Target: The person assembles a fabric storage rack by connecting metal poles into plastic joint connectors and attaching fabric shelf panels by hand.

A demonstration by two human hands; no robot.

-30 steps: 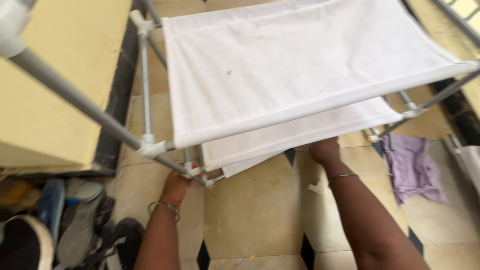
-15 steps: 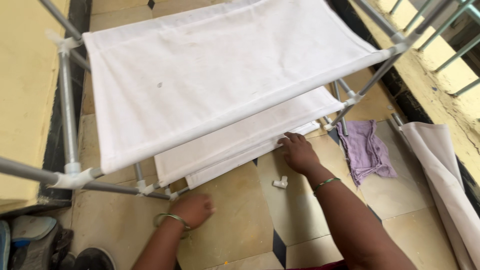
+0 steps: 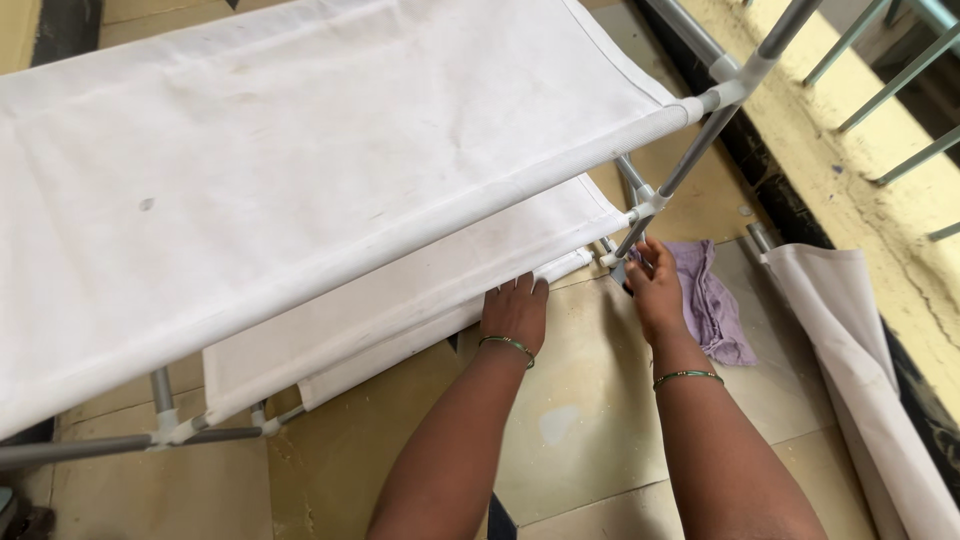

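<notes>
Under rack (image 3: 300, 180) w/ 3 shelves: 2 hands, left hand (image 3: 515, 312), right hand (image 3: 655, 290).

No packages, labels, signs or screens.

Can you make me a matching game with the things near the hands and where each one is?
Things:
1. left hand
2. right hand
3. purple cloth
4. rolled white fabric

Places:
A. lying on the floor tiles just right of the rack
B. flat against the edge of the lowest white shelf
C. on the floor along the yellow wall at the far right
D. at the rack's lower right corner, by a white joint

Pairs: 1-B, 2-D, 3-A, 4-C
</notes>
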